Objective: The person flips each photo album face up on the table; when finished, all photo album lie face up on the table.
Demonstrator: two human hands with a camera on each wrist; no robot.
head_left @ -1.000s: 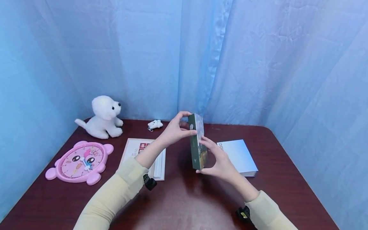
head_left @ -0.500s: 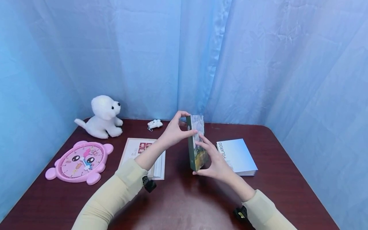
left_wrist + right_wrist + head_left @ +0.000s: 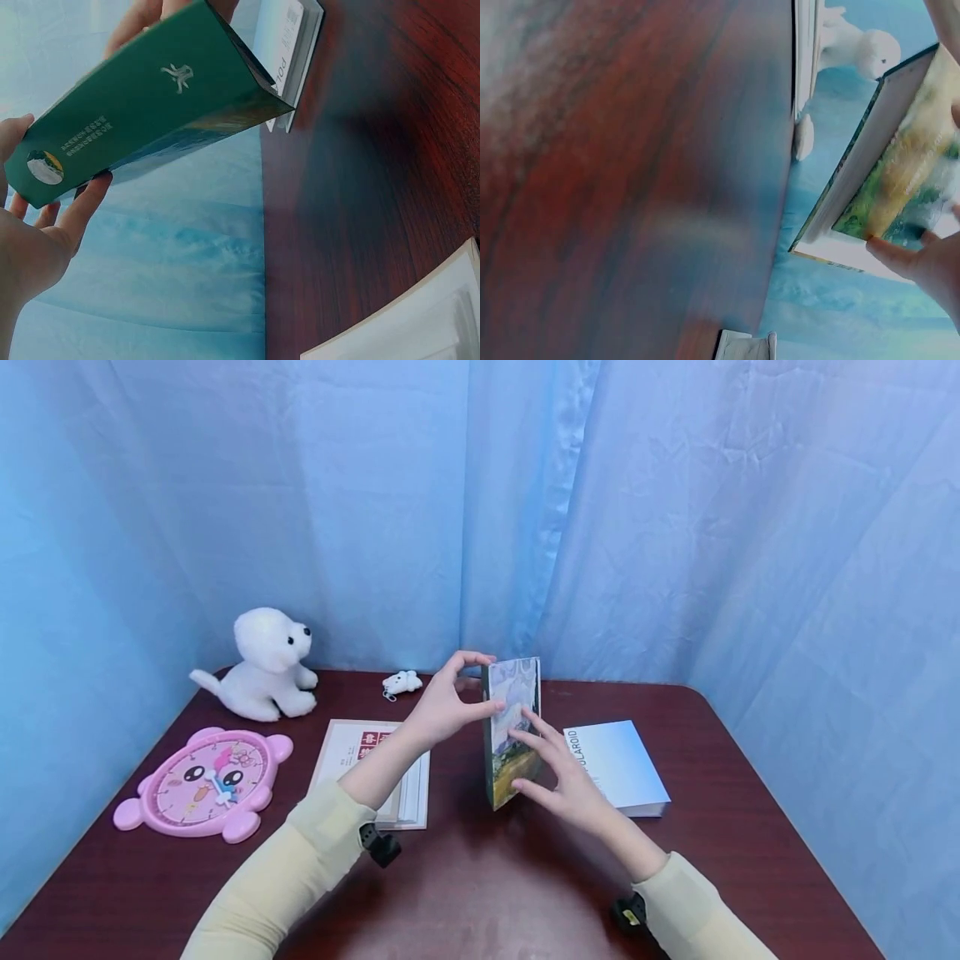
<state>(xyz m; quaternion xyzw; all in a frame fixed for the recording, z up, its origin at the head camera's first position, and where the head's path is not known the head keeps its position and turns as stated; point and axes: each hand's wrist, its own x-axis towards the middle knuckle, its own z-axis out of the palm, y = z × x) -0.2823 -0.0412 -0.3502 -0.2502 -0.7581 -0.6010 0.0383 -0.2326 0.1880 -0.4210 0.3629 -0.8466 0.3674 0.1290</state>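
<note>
A book-like box (image 3: 516, 735) with a painted cover stands tilted above the table, its green spine (image 3: 127, 105) facing the left wrist camera. My left hand (image 3: 444, 703) grips its upper left part, thumb on the painted face and fingers toward the back edge. My right hand (image 3: 562, 777) touches the painted face with spread fingertips, the thumb low and two fingers higher. A pale side (image 3: 881, 139) between the covers shows in the right wrist view, where the right hand (image 3: 930, 270) lies at one corner.
Right of the box lies a white-and-blue book (image 3: 626, 768). Behind my left forearm is a pale printed board (image 3: 337, 752). Farther left are a pink clock (image 3: 206, 783), a white plush dog (image 3: 268, 664) and a small white trinket (image 3: 402, 682). Curtains (image 3: 375, 510) surround the table (image 3: 487, 893).
The box has turned so that its painted face shows more and its spine less. My right thumb has shifted from the bottom corner onto that face; my left hand keeps its grip.
</note>
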